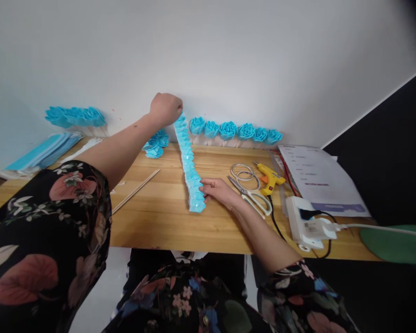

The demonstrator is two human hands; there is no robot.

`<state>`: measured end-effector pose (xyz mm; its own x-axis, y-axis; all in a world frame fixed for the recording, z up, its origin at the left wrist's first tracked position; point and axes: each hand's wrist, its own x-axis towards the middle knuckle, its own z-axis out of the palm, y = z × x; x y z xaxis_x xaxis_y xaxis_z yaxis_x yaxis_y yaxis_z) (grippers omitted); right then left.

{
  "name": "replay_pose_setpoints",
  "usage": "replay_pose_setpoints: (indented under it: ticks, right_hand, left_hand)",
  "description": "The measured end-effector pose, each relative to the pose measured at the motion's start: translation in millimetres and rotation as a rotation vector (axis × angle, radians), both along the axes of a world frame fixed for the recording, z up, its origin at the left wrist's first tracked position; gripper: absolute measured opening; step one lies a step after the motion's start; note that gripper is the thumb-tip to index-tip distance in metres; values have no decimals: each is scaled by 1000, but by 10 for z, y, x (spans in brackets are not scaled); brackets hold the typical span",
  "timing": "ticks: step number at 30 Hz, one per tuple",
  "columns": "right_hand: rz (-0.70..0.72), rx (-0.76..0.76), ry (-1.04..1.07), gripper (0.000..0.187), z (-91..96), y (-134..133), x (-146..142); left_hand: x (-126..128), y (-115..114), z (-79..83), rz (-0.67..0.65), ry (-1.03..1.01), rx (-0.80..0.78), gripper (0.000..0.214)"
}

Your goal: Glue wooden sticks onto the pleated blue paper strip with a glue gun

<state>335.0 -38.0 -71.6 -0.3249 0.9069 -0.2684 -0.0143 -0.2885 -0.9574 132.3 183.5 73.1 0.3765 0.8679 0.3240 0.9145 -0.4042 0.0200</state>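
Observation:
A pleated strip of bright blue crepe-like material (187, 159) hangs nearly upright above the wooden table (152, 231). Its top end is pinched in my left hand (166, 109), which is raised near the wall with fingers closed. Lower down, the right edge of the strip sits between the thumb and fingers of my right hand (217, 190). To the right of that hand lie white-handled scissors (253, 196). A pair of thin sticks (136, 192) rests on the table to the left of the strip.
Blue flowers (228, 131) line the wall, with more flowers (76, 116) at left and a few (156, 143) behind my left arm. Folded blue sheets (43, 150) lie far left. A yellow glue gun (270, 178), silvery rings (245, 175), papers (322, 178) and a power strip (303, 222) occupy the right.

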Motion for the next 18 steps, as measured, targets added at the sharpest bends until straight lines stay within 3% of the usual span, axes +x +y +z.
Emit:
replay_pose_setpoints:
  ticks: [4,8,12,18]
  right_hand:
    - [47,1,-18,24,25,55,-146]
    - [112,93,-245,38,153,164,-207]
    - [-70,360,-664,55,238,393,-93]
    - [-309,307,-538,53,4,703,7]
  left_hand:
    - [35,100,114,-23,-48,24,41]
    - [81,131,112,-48,-73,15,40]
    - [81,120,46,-63,-38,-22,39]
    - [-43,175,67,-68,-13,10,39]
